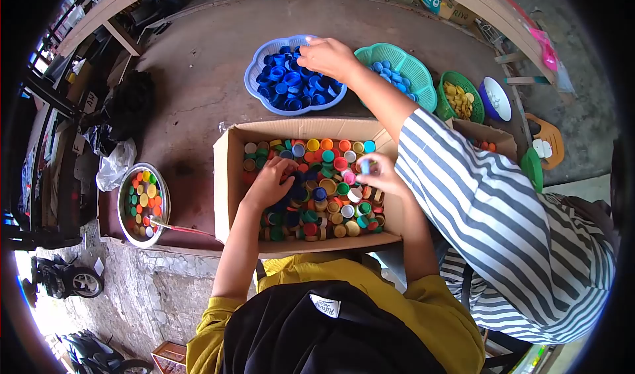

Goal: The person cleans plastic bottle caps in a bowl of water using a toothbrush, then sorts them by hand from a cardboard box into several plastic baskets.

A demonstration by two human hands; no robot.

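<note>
In front of me stands a cardboard box (223, 175) full of mixed plastic bottle caps (327, 187). My left hand (270, 183) is in the left part of the box, its fingers curled around dark blue bottle caps (296, 192); how many it grips is hidden. Over the right part, my right hand (385, 177) pinches a light blue bottle cap (365, 167) between thumb and fingers. Beyond the box, another person's hand (327, 57), from a striped sleeve (489, 195), reaches over a lavender basket (250, 83) filled with blue caps (291, 79).
Right of that basket stand a turquoise basket (417, 63) of light blue caps, a green basket (477, 109) of yellow caps and a white bowl (499, 96). A smaller carton (506, 145) holds orange caps. On the left lies a round metal tray (124, 208) with mixed caps.
</note>
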